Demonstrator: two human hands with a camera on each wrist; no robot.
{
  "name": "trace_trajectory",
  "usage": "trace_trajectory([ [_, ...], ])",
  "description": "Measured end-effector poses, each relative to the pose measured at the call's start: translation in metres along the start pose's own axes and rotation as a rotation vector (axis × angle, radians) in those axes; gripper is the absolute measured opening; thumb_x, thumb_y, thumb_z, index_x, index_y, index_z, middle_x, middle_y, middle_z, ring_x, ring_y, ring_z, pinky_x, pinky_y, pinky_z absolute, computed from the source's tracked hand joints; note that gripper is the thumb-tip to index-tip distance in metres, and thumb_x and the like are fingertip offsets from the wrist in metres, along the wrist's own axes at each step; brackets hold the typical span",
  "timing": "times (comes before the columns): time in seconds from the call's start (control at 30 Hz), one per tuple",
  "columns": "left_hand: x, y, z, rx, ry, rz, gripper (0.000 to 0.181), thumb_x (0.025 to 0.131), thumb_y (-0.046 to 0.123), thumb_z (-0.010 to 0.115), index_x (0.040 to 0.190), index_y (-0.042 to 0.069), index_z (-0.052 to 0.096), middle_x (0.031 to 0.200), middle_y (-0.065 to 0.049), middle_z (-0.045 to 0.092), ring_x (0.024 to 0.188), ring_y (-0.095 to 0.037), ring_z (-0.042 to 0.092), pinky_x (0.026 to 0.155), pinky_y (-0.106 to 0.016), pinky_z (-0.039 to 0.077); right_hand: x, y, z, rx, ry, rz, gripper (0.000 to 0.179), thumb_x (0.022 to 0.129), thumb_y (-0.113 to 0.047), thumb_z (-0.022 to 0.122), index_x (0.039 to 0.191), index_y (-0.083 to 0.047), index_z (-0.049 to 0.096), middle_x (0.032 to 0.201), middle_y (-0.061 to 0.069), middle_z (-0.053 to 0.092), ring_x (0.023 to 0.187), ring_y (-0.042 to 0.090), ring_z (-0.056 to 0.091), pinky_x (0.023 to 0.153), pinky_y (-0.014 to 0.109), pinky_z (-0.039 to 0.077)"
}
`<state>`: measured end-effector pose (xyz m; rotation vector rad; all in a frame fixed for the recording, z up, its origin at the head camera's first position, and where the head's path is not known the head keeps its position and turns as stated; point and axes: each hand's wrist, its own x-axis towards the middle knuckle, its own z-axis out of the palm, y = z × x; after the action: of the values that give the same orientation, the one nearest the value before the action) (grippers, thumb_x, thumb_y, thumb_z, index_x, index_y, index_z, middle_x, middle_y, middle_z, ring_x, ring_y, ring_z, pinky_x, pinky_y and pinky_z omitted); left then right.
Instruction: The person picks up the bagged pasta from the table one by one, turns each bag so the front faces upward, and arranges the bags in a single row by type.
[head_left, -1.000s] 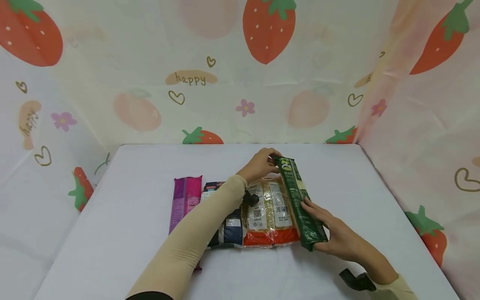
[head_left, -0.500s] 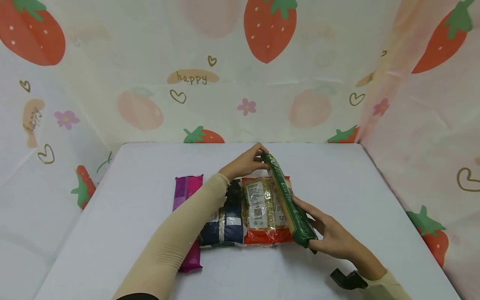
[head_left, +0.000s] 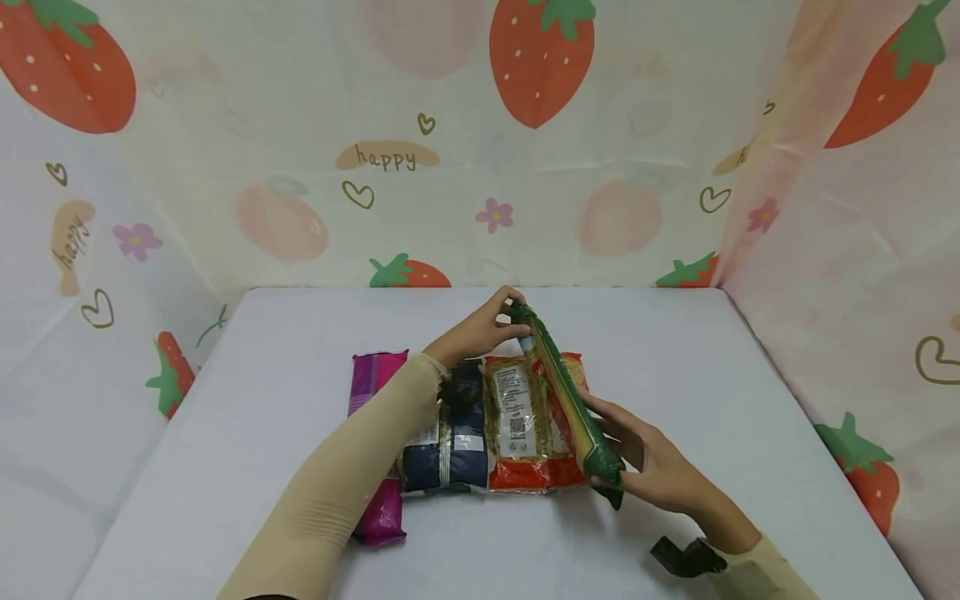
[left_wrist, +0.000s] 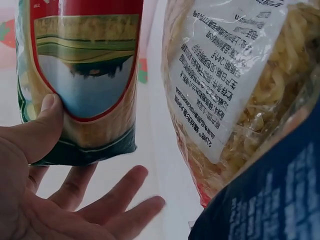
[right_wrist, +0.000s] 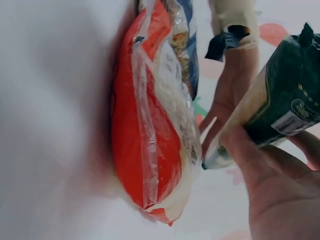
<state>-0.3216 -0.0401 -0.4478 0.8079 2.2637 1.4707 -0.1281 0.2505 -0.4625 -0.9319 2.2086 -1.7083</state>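
Observation:
A long green packet (head_left: pixel 558 375), with a picture panel on its face in the left wrist view, is held up on edge between both hands. My left hand (head_left: pixel 476 329) pinches its far end, thumb on the face and a finger behind; the other fingers (left_wrist: pixel 122 215) spread free. At the near end my right hand (head_left: pixel 660 467) grips it between thumb and fingers. Beneath and behind it lies a clear bag of pasta (head_left: pixel 513 408) with a red end (right_wrist: pixel 145 125), partly hidden. Left of that bag lies a dark blue packet (head_left: pixel 465 425), partly covered by the left forearm.
A magenta packet (head_left: pixel 382 512) lies at the left of the row, crossed by the left sleeve (head_left: pixel 337 475). All rest on a white table (head_left: pixel 262 400). Strawberry-printed cloth walls (head_left: pixel 637 125) stand behind and at both sides.
Both hands have moved left with the green packet, bringing it over the clear pasta bag. The packet has turned from showing its broad green back to standing more on edge.

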Motion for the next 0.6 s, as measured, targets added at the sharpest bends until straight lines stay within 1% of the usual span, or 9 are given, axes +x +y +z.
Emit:
trace_trajectory([
  [0.1,-0.003,0.000,-0.001,-0.021,0.014,-0.003,0.035,0.111,0.020,0.061,0.140,0.015,0.041,0.138,-0.020,0.052,0.127,-0.041,0.064,0.107,-0.061,0.053,0.000,0.002,-0.002,-0.040,0.011,-0.006,0.092,0.095,0.004,0.079,0.170,-0.008,0.028,0.172,0.025,0.029,0.149,0.004,0.045,0.114,0.024,0.045],
  [0.2,-0.006,-0.001,-0.002,-0.067,0.020,-0.030,0.039,0.111,0.020,0.062,0.144,0.018,0.040,0.138,-0.021,0.050,0.120,-0.039,0.069,0.103,-0.059,0.057,0.000,0.003,-0.004,-0.098,0.018,-0.007,0.090,0.094,0.002,0.080,0.170,-0.008,0.031,0.169,0.026,0.034,0.144,0.003,0.050,0.113,0.024,0.047],
  [0.23,-0.007,-0.002,-0.002,-0.086,0.022,-0.037,0.040,0.111,0.020,0.062,0.145,0.018,0.040,0.139,-0.022,0.050,0.119,-0.038,0.069,0.102,-0.058,0.058,0.000,0.003,-0.004,-0.122,0.021,-0.006,0.090,0.094,0.001,0.080,0.170,-0.009,0.032,0.168,0.026,0.036,0.141,0.003,0.053,0.111,0.025,0.048],
  [0.33,-0.009,-0.003,-0.001,-0.137,0.033,-0.046,0.041,0.111,0.018,0.062,0.147,0.019,0.041,0.141,-0.022,0.048,0.118,-0.037,0.069,0.100,-0.055,0.060,0.001,0.002,-0.005,-0.162,0.030,-0.002,0.090,0.093,-0.001,0.081,0.169,-0.011,0.034,0.167,0.024,0.038,0.138,0.005,0.053,0.108,0.028,0.052],
  [0.4,-0.010,-0.003,-0.001,-0.151,0.048,-0.042,0.041,0.111,0.017,0.061,0.147,0.017,0.041,0.141,-0.023,0.048,0.117,-0.037,0.069,0.101,-0.054,0.060,0.002,0.002,-0.004,-0.149,0.035,0.002,0.089,0.093,0.000,0.081,0.169,-0.009,0.034,0.167,0.025,0.038,0.137,0.004,0.053,0.107,0.028,0.053],
  [0.47,-0.012,-0.003,-0.001,-0.153,0.066,-0.043,0.044,0.111,0.019,0.062,0.149,0.016,0.040,0.143,-0.024,0.048,0.118,-0.038,0.069,0.104,-0.054,0.058,0.003,0.002,-0.003,-0.110,0.036,0.008,0.088,0.094,0.001,0.080,0.168,-0.007,0.034,0.167,0.027,0.037,0.140,0.002,0.051,0.109,0.025,0.051],
  [0.53,-0.015,-0.002,-0.002,-0.136,0.095,-0.060,0.051,0.111,0.023,0.063,0.155,0.015,0.038,0.148,-0.025,0.047,0.122,-0.039,0.067,0.107,-0.054,0.055,0.004,0.002,-0.002,-0.068,0.034,0.009,0.088,0.094,0.003,0.080,0.168,-0.006,0.034,0.167,0.029,0.035,0.141,0.000,0.050,0.111,0.023,0.049],
  [0.6,-0.017,-0.002,-0.002,-0.118,0.125,-0.085,0.061,0.110,0.028,0.065,0.161,0.015,0.034,0.154,-0.024,0.044,0.132,-0.038,0.062,0.111,-0.055,0.053,0.005,0.002,0.000,-0.039,0.032,0.008,0.088,0.094,0.003,0.080,0.169,-0.007,0.033,0.168,0.028,0.034,0.142,0.000,0.050,0.112,0.024,0.048],
])
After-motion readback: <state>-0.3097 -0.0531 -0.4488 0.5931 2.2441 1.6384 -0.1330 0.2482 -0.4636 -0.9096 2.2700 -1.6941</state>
